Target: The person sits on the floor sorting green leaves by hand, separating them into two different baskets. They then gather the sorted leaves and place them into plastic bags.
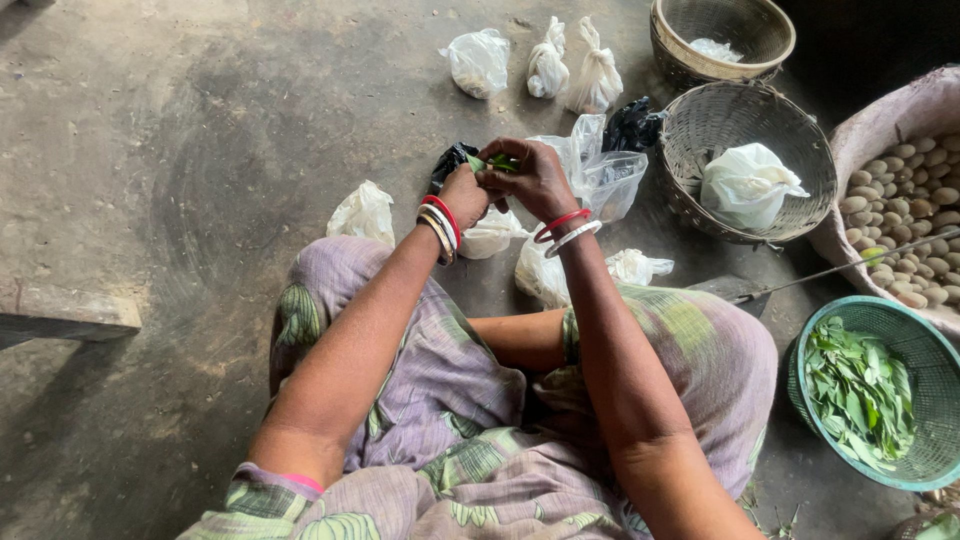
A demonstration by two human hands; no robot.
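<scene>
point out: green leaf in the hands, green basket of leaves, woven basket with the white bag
green leaf (497, 161), head view, folded tip
green basket (848, 308), head view, upper rim
woven basket (700, 120), head view, inner wall

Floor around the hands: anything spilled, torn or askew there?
Nothing stands out. Both hands, left hand and right hand, pinch a folded green leaf. The tied plastic bags lie loose on the floor but look closed, and the green basket of leaves sits upright with its leaves inside.

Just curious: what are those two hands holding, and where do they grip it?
A small green leaf, pinched between the fingertips of the left hand and right hand; most of it is hidden.
</scene>
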